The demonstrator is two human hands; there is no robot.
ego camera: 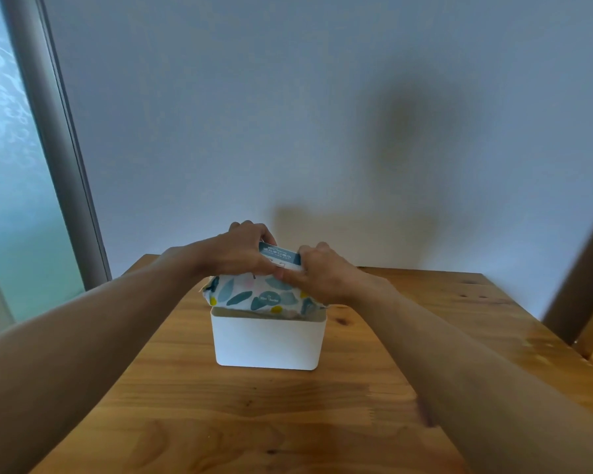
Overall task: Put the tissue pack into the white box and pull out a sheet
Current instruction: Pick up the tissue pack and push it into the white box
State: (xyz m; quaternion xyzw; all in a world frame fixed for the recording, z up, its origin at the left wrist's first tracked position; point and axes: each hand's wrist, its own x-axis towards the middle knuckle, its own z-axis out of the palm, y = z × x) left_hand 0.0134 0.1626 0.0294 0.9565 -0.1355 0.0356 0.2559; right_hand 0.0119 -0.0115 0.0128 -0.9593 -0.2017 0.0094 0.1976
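A white box (267, 343) with rounded corners stands upright in the middle of the wooden table (247, 415). A tissue pack (254, 295), white with teal leaf shapes and yellow dots, sits on the box's open top, most of it above the rim. Its teal label flap (280, 257) shows between my hands. My left hand (237, 251) grips the pack's top from the left. My right hand (317, 273) grips it from the right. The lower part of the pack is hidden inside the box.
A plain pale wall (322, 114) rises right behind the table. A window with a grey frame (62, 138) is at the left. A wooden post (582, 285) stands at the right edge.
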